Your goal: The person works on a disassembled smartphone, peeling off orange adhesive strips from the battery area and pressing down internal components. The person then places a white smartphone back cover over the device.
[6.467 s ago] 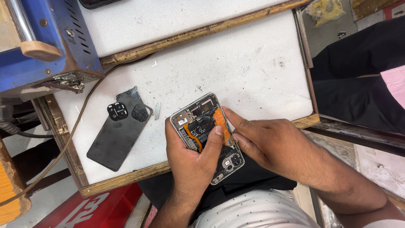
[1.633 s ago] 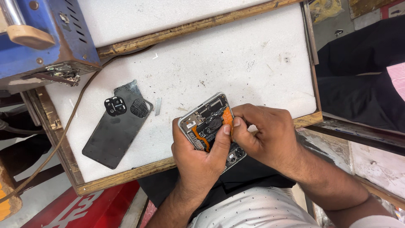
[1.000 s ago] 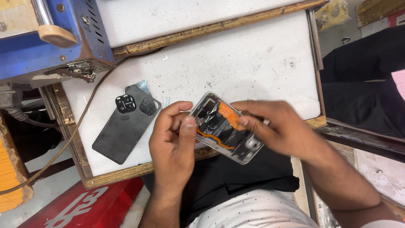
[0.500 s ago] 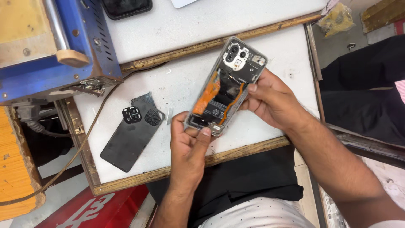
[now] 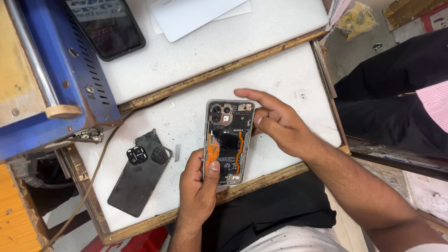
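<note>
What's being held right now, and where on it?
The opened phone: the left hand grips its lower left edge, thumb on the orange flex; the right hand touches its upper right edge.

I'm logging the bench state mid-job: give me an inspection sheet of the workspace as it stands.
Surface: white board with worn wooden edging, scuffed.
Job's things: opened phone, back off, orange flex strips and camera modules exposed.
Clutter: removed dark back cover lying left; a black phone and white sheets on the upper board.
Hands: left hand grips the phone's lower end, thumb on the orange flex; right hand touches its upper right edge.
Cables: brown cable running off the left edge.
Surroundings: blue machine at left; another person's dark trousers at right.
</note>
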